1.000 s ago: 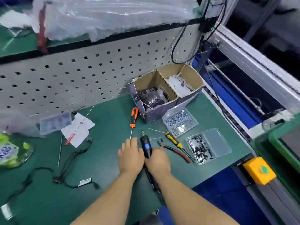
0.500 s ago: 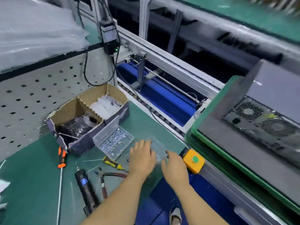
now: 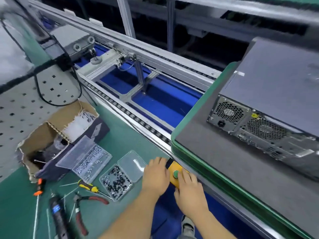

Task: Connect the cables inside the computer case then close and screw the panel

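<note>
A grey computer case (image 3: pixel 276 87) lies on a green-rimmed pallet (image 3: pixel 198 107) on the conveyor at the right, its rear panel with fan grilles facing me and its top panel in place. My left hand (image 3: pixel 155 176) rests flat at the bench's right edge, beside a yellow button box (image 3: pixel 176 171) with a green button. My right hand (image 3: pixel 189 190) lies over the near end of that box, fingers straight, just short of the green button. A black electric screwdriver (image 3: pixel 57 216) lies at the lower left. Neither hand holds anything.
On the green bench: a clear tray of black screws (image 3: pixel 116 181), a clear box of silver screws (image 3: pixel 91 163), a yellow-handled screwdriver (image 3: pixel 88 185), red pliers (image 3: pixel 82 209), an orange screwdriver (image 3: pixel 38 188) and a cardboard box (image 3: pixel 57 133). Conveyor rails (image 3: pixel 138 125) run diagonally past the bench.
My view swung right from the bench to the conveyor. Both hands left the electric screwdriver and moved right to the yellow button box. The case on its pallet has come closer.
</note>
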